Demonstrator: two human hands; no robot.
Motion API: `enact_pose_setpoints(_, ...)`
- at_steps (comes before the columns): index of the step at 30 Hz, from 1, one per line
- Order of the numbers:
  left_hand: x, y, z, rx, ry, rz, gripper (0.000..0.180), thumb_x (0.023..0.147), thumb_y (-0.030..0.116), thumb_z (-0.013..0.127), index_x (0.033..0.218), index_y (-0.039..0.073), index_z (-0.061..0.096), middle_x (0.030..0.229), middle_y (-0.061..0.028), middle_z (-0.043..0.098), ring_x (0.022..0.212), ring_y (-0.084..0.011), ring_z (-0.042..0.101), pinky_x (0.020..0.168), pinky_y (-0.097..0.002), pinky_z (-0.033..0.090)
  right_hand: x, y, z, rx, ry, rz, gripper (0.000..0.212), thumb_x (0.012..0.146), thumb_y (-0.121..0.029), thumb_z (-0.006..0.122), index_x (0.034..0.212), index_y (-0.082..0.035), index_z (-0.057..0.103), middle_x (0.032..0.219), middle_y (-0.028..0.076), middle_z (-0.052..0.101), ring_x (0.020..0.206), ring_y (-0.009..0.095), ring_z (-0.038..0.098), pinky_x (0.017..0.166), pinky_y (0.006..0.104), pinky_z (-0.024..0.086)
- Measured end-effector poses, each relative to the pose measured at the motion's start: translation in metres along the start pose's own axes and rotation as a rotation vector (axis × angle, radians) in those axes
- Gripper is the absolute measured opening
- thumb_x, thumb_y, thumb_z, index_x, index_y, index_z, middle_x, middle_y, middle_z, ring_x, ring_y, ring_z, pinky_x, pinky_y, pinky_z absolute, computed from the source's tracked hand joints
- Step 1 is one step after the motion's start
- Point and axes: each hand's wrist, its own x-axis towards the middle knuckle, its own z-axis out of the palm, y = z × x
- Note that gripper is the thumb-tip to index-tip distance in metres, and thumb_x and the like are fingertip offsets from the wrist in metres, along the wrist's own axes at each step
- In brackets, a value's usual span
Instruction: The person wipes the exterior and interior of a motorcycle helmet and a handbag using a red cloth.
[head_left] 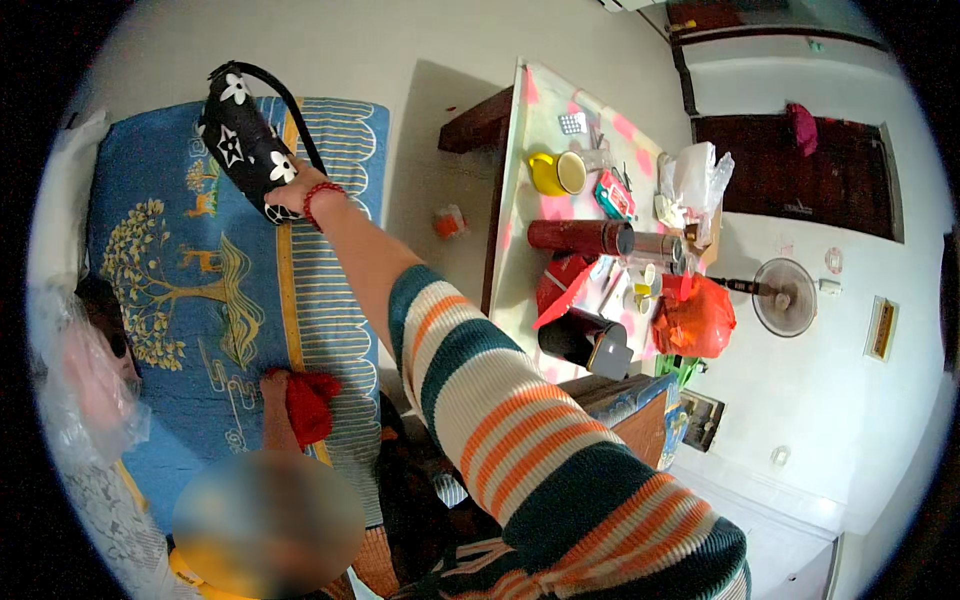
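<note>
1. A right hand (293,190), wearing a red bead bracelet (310,203), grips one end of a black handbag (238,130) printed with white flowers — its fingers, as far as they show, curled closed on the bag.
2. The handbag stretches up and left from the hand, over the edge of a blue bedcover (150,260), its black strap (290,105) arching just above the knuckles; whether it rests there or is lifted cannot be told.
3. Behind the hand, down and to the right, runs a ribbed sleeve (540,430) striped in green, cream and orange.
4. Directly below the hand, another person's hand (274,388) touches a red cloth (315,405).
5. Well to the right of the hand, a table (517,135) bears a yellow mug (545,175) and a dark red flask (575,236) — an orange-red plastic bag (700,320) sits farther right.
</note>
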Motion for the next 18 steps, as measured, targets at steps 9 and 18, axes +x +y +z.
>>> enact_pose_setpoints(9,-0.002,0.000,-0.011,0.022,0.019,0.054,0.048,0.081,0.025,0.067,0.122,0.002,0.056,0.117,-0.0196,0.060,0.104,-0.0349,0.059,0.090,-0.0462,0.047,-0.033,0.048,0.027,0.250,0.195,-0.046,0.052,0.071,-0.014,0.068,0.122,-0.012,0.063,0.101,0.017,0.070,0.094,0.034,0.068,0.083,0.0396,0.054)
enact_pose_setpoints(18,-0.018,0.001,-0.041,0.009,0.071,0.063,0.050,0.078,0.025,0.070,0.120,0.002,0.057,0.114,-0.0181,0.062,0.101,-0.0335,0.060,0.088,-0.0453,0.048,-0.383,0.216,0.023,0.123,0.090,-0.101,0.053,0.090,-0.022,0.064,0.140,-0.022,0.049,0.118,0.019,0.065,0.100,0.033,0.066,0.086,0.0385,0.053)
